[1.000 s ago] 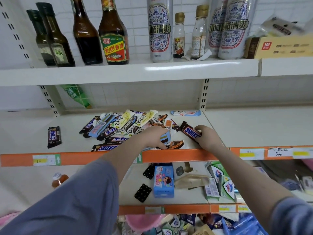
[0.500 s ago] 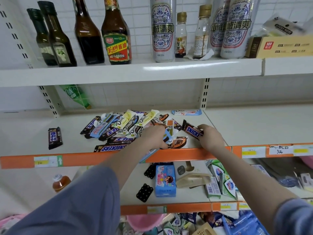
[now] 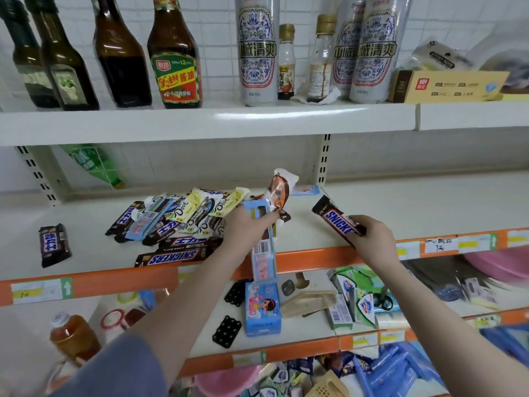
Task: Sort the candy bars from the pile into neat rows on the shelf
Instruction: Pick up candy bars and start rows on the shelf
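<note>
Snickers bar [image 3: 337, 220] gripped, right hand [image 3: 372, 236]; left hand [image 3: 246, 227] lifts wrappers [image 3: 264, 239].

White tiled wall [image 3: 217, 38], white shelving [image 3: 200, 121]

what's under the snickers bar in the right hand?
The Snickers bar is lifted in the right hand; its free end hangs over bare white shelf, no candy below it. The gripped end and the shelf under the hand are covered.
</note>
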A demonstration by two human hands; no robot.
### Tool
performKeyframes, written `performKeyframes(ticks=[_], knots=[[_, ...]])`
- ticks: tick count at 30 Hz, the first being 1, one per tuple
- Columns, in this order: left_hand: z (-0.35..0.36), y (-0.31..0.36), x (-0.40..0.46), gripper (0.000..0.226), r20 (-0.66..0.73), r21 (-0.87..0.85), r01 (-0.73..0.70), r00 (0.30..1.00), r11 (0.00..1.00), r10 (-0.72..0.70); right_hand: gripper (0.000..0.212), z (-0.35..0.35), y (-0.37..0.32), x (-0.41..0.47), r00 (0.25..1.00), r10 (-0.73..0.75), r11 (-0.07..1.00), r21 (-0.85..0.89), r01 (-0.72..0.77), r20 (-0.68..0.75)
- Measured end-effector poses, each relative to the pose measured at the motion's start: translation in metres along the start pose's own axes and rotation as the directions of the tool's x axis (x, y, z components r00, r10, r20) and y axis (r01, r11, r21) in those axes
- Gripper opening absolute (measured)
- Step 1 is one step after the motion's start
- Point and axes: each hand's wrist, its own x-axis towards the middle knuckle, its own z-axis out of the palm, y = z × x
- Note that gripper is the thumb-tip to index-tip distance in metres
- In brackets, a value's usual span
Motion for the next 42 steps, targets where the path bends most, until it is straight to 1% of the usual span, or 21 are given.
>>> performKeyframes(ticks=[1, 3, 6, 10, 15, 18, 19, 22, 26, 28, 31, 36, 38, 42], knots=[[0.006, 0.002, -0.002, 0.015, 0.0, -0.096, 0.054, 0.999, 0.994, -0.055, 0.03, -0.004, 0.004, -0.001, 1.0, 0.002, 1.0, 0.007, -0.003, 0.003], [0.02, 0.006, -0.005, 0.011, 0.041, -0.286, 0.129, 0.992, 0.95, -0.122, 0.03, -0.012, 0.016, 0.002, 1.0, 0.01, 1.0, 0.027, -0.01, 0.008], [0.048, 0.011, -0.005, 0.008, 0.09, -0.407, 0.211, 0.978, 0.889, -0.191, 0.03, -0.027, 0.041, 0.015, 1.0, 0.005, 0.997, 0.076, -0.005, 0.008], [0.107, 0.025, 0.004, 0.012, 0.069, -0.47, 0.288, 0.954, 0.835, -0.291, 0.03, -0.054, 0.09, 0.045, 0.999, 0.0, 0.993, 0.12, -0.006, 0.046], [0.205, 0.063, 0.017, 0.017, 0.006, -0.486, 0.33, 0.927, 0.809, -0.375, 0.029, -0.104, 0.165, 0.1, 0.992, -0.057, 0.982, 0.184, 0.036, 0.115], [0.256, 0.089, 0.021, 0.013, 0.058, -0.552, 0.369, 0.912, 0.748, -0.407, 0.029, -0.134, 0.207, 0.126, 0.982, -0.073, 0.975, 0.219, 0.034, 0.176], [0.269, 0.096, 0.022, 0.015, 0.082, -0.576, 0.381, 0.907, 0.723, -0.413, 0.029, -0.142, 0.22, 0.136, 0.979, -0.077, 0.972, 0.233, 0.031, 0.191], [0.295, 0.107, 0.029, 0.025, 0.099, -0.627, 0.399, 0.893, 0.669, -0.439, 0.028, -0.157, 0.245, 0.161, 0.968, -0.083, 0.966, 0.256, 0.021, 0.236], [0.308, 0.109, 0.039, 0.022, 0.107, -0.651, 0.432, 0.867, 0.625, -0.487, 0.027, -0.16, 0.261, 0.183, 0.951, -0.124, 0.971, 0.233, 0.058, 0.284], [0.312, 0.107, 0.046, 0.021, 0.064, -0.657, 0.407, 0.868, 0.634, -0.492, 0.03, -0.157, 0.263, 0.191, 0.94, -0.138, 0.972, 0.226, 0.068, 0.311], [0.313, 0.103, 0.055, 0.02, -0.035, -0.642, 0.342, 0.881, 0.686, -0.472, 0.03, -0.151, 0.261, 0.202, 0.922, -0.177, 0.973, 0.2, 0.113, 0.344], [0.31, 0.092, 0.071, 0.017, -0.084, -0.621, 0.321, 0.88, 0.715, -0.468, 0.028, -0.134, 0.251, 0.219, 0.906, -0.222, 0.971, 0.165, 0.172, 0.362], [0.306, 0.089, 0.079, 0.016, -0.085, -0.62, 0.308, 0.888, 0.722, -0.452, 0.027, -0.126, 0.247, 0.225, 0.899, -0.234, 0.97, 0.149, 0.191, 0.37], [0.298, 0.083, 0.091, 0.018, -0.004, -0.584, 0.359, 0.896, 0.728, -0.445, 0.021, -0.108, 0.242, 0.231, 0.898, -0.252, 0.967, 0.138, 0.215, 0.36]])
